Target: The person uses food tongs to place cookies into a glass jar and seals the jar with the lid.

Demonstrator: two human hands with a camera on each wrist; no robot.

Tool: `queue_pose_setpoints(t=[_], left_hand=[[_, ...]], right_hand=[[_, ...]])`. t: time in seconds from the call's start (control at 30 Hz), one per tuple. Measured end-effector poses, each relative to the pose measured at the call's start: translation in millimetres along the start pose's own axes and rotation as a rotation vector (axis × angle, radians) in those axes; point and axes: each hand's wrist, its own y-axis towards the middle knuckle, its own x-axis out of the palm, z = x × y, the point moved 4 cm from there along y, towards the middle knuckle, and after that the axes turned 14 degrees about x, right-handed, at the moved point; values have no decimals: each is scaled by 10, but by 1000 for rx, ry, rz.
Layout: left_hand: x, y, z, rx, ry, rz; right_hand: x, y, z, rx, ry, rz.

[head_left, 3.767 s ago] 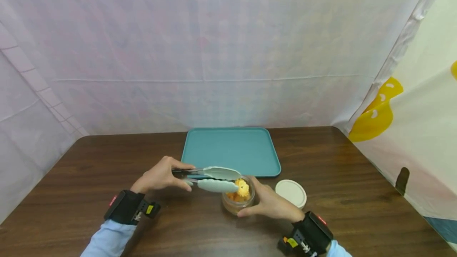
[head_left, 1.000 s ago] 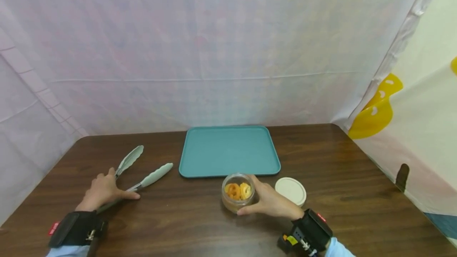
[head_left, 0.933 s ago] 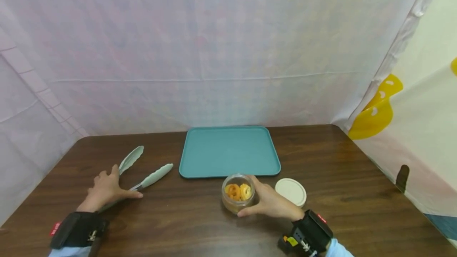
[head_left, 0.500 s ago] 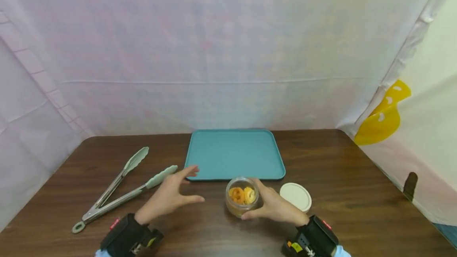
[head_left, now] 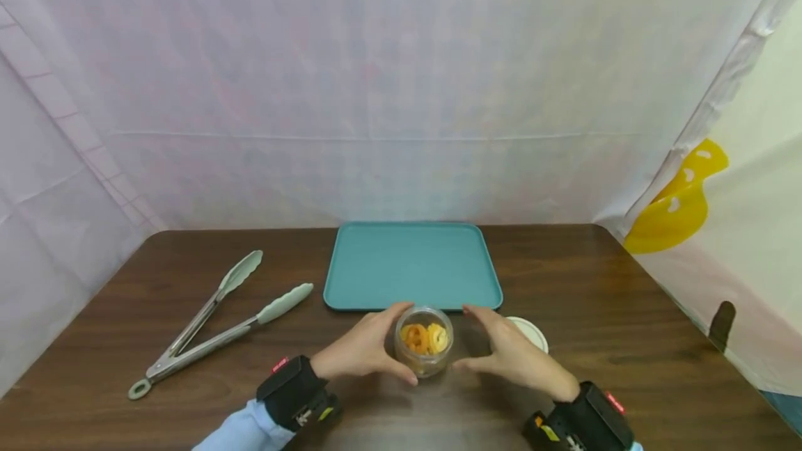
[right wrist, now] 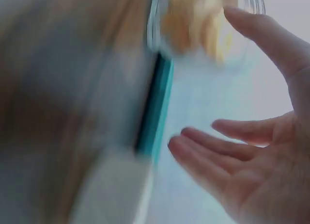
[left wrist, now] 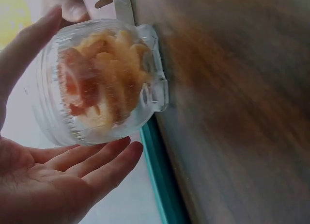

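Observation:
A clear glass jar (head_left: 423, 360) holding several orange and yellow ruffled, ring-shaped pieces (head_left: 426, 339) stands upright on the table, its mouth uncovered. My left hand (head_left: 366, 350) holds it from the left, thumb at the near side and fingers round the far side; the left wrist view shows fingertips (left wrist: 131, 153) against the glass. To the jar's right, my right hand (head_left: 510, 357) is spread with a gap to the glass and nothing in it. Behind that hand lies a white round lid (head_left: 530, 332), partly hidden by it.
Tongs (head_left: 188, 350) with pale green tips lie spread on the dark wooden table (head_left: 583, 298) at the left. A teal tray (head_left: 413, 266) lies at the back, just beyond the jar. A pale cloth (head_left: 376, 89) hangs behind the table's far edge.
My left hand put the tongs down at the left, one piece dropping from them into the jar, then came across to the jar. My right hand let go of the jar and moved right.

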Motion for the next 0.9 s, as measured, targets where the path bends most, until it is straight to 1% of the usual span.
queue_pose_setpoints(t=[0.07,0.13,0.2,0.23,0.3,0.33,0.43,0.53,0.67,0.83,0.9], left_hand=[[10,28,-24,6,-3,1],[29,48,-51,12,-23,0],[52,64,-78,21,-44,-1],[63,68,-90,24,-51,-1],[79,74,-111,28,-64,-1],[83,74,-120,27,-70,-1],[82,78,-131,22,-71,1],[69,92,-128,19,-61,5],[62,111,-128,19,-51,7],[71,122,-139,26,-51,4],[73,124,-148,24,-55,3]], right_hand=[[-95,-26,79,66,-94,57],[-153,-46,163,157,-185,57],[-167,-60,246,246,-253,8],[-163,-69,283,282,-268,-22],[-145,-72,341,338,-281,-79],[-135,-72,361,353,-285,-94],[-123,-56,397,370,-295,-90],[-135,-42,406,373,-320,-54],[-178,-27,395,348,-311,-13],[-262,-13,348,306,-228,15],[-312,-4,291,271,-181,36]])
